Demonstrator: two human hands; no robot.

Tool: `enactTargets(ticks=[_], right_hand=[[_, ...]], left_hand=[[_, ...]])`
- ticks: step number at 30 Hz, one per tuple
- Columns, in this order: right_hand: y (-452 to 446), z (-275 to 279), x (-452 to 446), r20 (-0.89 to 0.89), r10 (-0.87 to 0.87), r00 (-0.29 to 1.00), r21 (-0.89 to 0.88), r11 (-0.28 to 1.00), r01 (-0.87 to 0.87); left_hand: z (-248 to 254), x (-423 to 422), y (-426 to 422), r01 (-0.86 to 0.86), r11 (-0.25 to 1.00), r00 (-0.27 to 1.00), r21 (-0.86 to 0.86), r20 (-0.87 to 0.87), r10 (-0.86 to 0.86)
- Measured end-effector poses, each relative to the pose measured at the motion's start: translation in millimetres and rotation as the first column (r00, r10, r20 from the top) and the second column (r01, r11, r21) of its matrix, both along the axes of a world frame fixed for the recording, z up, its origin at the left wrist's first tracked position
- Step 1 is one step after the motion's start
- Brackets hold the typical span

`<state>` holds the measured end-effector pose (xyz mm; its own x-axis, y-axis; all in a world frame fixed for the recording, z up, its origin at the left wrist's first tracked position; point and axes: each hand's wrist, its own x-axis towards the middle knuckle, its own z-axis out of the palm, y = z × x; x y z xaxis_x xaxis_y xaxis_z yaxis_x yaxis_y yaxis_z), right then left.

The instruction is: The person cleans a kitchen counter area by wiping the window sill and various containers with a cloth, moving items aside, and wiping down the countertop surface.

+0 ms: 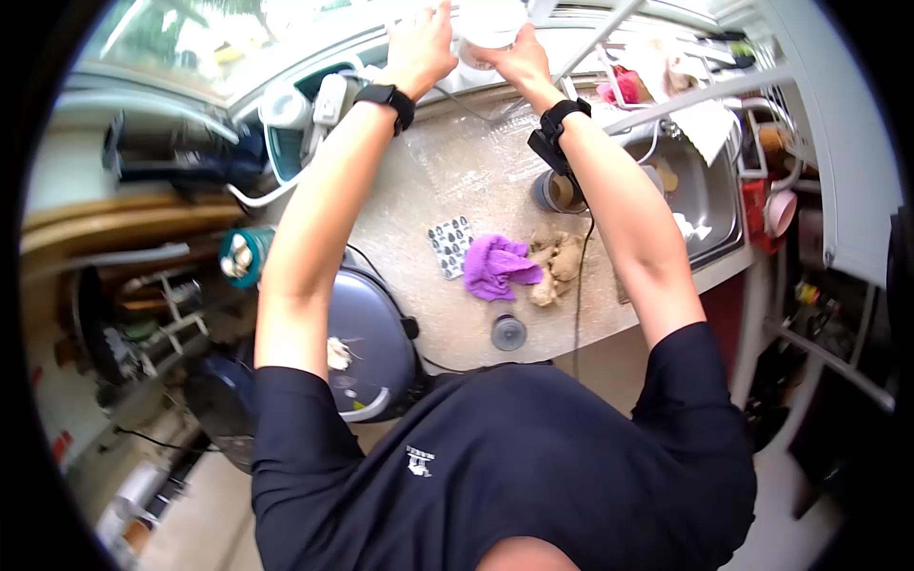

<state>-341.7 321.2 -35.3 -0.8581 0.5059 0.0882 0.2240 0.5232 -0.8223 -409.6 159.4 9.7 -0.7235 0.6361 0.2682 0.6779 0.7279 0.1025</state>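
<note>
Both arms reach away from me to the windowsill at the top of the view. My right hand curves around the side of a pale round container, its fingers against the lower edge. Bright light washes out the container's details, so its exact kind does not show. My left hand is just left of it, fingers stretched out and apart, with nothing visible in them. Below on the counter lie a purple cloth, a tan cloth, a patterned square and a small grey round lid.
A brown-rimmed cup stands beside my right forearm, left of the metal sink. A white rack frame rises over the sink. At left are a teal bin, a large dark-lidded appliance and shelves. A black cable hangs down the counter.
</note>
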Motion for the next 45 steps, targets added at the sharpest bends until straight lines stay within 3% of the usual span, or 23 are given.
enactTargets(ticks=[1, 2, 3, 4, 5, 6, 8, 9, 11, 14, 17, 19, 21, 22, 25, 26, 29, 31, 33, 35, 37, 41, 45], right_hand=[[-1.0, -5.9, -6.5, -0.037, 0.028, 0.999, -0.069, 0.997, -0.030], [-2.4, -12.7, -5.6, -0.016, 0.016, 1.000, -0.041, 0.999, -0.017], [-7.9, -4.9, -7.3, -0.006, 0.008, 1.000, -0.012, 1.000, -0.008], [-9.8, -6.1, -12.0, 0.005, 0.012, 1.000, -0.002, 1.000, -0.012], [-8.2, -7.1, -15.0, 0.012, 0.010, 1.000, 0.006, 1.000, -0.011], [-1.7, -13.0, -20.1, -0.001, 0.058, 0.998, 0.019, 0.998, -0.058], [5.2, -25.8, -24.5, -0.044, 0.095, 0.994, 0.059, 0.994, -0.093], [7.4, -34.6, -29.3, -0.080, 0.101, 0.992, 0.088, 0.992, -0.094], [13.8, -45.9, -40.4, -0.048, 0.165, 0.985, 0.083, 0.983, -0.161], [8.9, -48.8, -47.1, -0.046, 0.229, 0.972, 0.051, 0.973, -0.227], [7.7, -42.0, -48.1, 0.040, 0.282, 0.959, 0.007, 0.959, -0.282], [3.5, -28.5, -44.3, 0.027, 0.382, 0.924, -0.057, 0.923, -0.380], [-2.1, -17.0, -33.4, 0.029, 0.298, 0.954, 0.097, 0.949, -0.299], [-10.6, -3.7, -21.8, 0.023, 0.251, 0.968, 0.174, 0.952, -0.251], [-19.4, 58.0, 12.8, 0.214, 0.240, 0.947, -0.019, 0.970, -0.242], [-11.6, 61.1, 17.9, 0.219, 0.211, 0.953, -0.067, 0.977, -0.201], [-13.2, 108.1, 66.0, 0.107, 0.258, 0.960, -0.236, 0.945, -0.228], [-13.3, 140.4, 105.9, 0.078, 0.327, 0.942, -0.295, 0.910, -0.291], [-20.1, 163.7, 152.8, 0.039, 0.321, 0.946, -0.287, 0.911, -0.297], [-3.7, 157.5, 185.0, 0.053, 0.324, 0.944, -0.117, 0.941, -0.317], [-1.1, 154.1, 216.4, 0.141, 0.341, 0.929, -0.122, 0.938, -0.326], [12.7, 105.3, 255.0, 0.221, 0.319, 0.922, -0.069, 0.948, -0.311], [7.8, 70.1, 265.8, 0.349, 0.347, 0.871, 0.243, 0.864, -0.442]], left_hand=[[-6.2, 2.6, -7.8, -0.056, 0.998, 0.997, 0.003, -0.044, 0.056], [-8.7, 1.1, -3.4, 0.138, 0.941, 0.990, 0.309, -0.028, -0.136], [1.5, 6.4, -7.1, 0.051, 0.954, 0.970, 0.294, 0.211, -0.117], [-17.1, 2.7, -1.4, -0.053, 0.903, 0.977, 0.427, 0.211, -0.043], [-19.2, 4.1, 2.2, -0.204, 0.824, 0.918, 0.529, 0.395, -0.027], [-37.1, 0.2, 9.9, -0.282, 0.705, 0.928, 0.650, 0.371, 0.029], [-30.2, 3.1, 1.2, -0.193, 0.849, 0.971, 0.492, 0.220, 0.093], [-31.2, 4.2, -0.6, -0.277, 0.811, 0.947, 0.515, 0.291, 0.138], [-9.6, -0.8, -14.4, -0.191, 0.928, 0.951, 0.321, 0.294, 0.094], [18.5, 18.1, -49.1, -0.140, 0.943, 0.977, 0.302, 0.199, 0.081], [13.5, 3.4, -48.4, -0.194, 0.926, 0.930, 0.325, 0.360, 0.069], [5.8, 4.7, -45.6, -0.198, 0.912, 0.941, 0.360, 0.332, 0.073], [-5.0, 14.3, -44.1, -0.196, 0.900, 0.951, 0.390, 0.298, 0.078], [-5.9, 25.6, -46.9, -0.072, 0.799, 0.994, 0.597, 0.108, 0.009], [18.8, 79.3, -52.2, 0.011, 0.928, 0.989, 0.373, 0.135, -0.066], [27.3, 85.9, -50.3, 0.038, 0.941, 0.993, 0.337, -0.118, 0.002], [41.2, 147.4, -59.5, 0.215, 0.917, 0.974, 0.337, -0.001, -0.228], [53.8, 198.5, -74.4, 0.302, 0.919, 0.881, 0.252, 0.296, -0.370], [50.6, 249.6, -89.5, 0.344, 0.887, 0.740, 0.308, 0.492, -0.458], [24.7, 297.4, -96.2, 0.376, 0.823, 0.604, 0.426, 0.560, -0.566], [19.7, 337.4, -109.0, 0.533, 0.824, 0.557, 0.192, 0.654, -0.512], [-36.9, 379.8, -120.0, 0.714, 0.700, 0.599, 0.004, 0.516, -0.613], [-65.3, 389.0, -118.4, 0.702, 0.712, 0.625, 0.032, 0.451, -0.637]])
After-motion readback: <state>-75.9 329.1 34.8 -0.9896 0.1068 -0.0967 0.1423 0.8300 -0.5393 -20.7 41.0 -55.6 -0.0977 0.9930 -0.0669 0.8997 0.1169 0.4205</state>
